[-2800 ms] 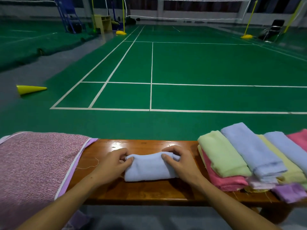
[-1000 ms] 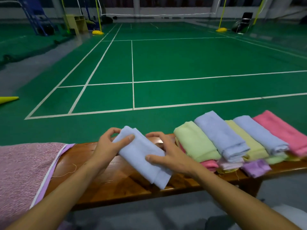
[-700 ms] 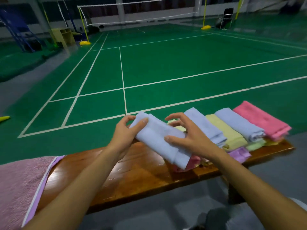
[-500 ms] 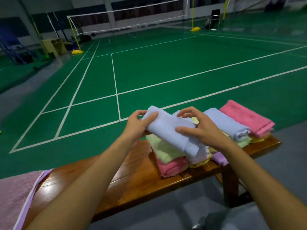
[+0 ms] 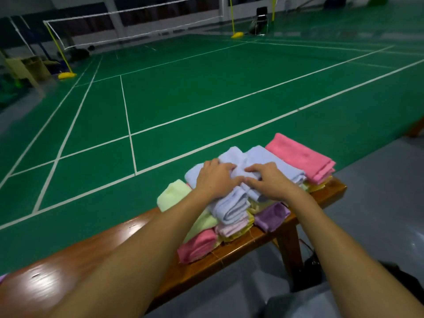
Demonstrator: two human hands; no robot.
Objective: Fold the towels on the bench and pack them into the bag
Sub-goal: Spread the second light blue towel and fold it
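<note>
On the bench (image 5: 96, 249), both hands' flat fingers (image 5: 226, 167) press the folded blue towel (image 5: 231, 206) beneath them.

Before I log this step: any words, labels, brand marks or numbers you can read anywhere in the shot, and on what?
None can be read.
Towels: no tag or print shows.
Bench: bare wood, no marking.
Court floor: only white lines.
Far wall and net: too blurred and dark to tell.

A folded light-blue towel (image 5: 231, 203) lies on top of a pile of folded towels (image 5: 252, 198) at the right end of the wooden bench (image 5: 91, 253). The pile holds pale green, pink, yellow, purple and blue towels, overlapping in slanted rows.
</note>
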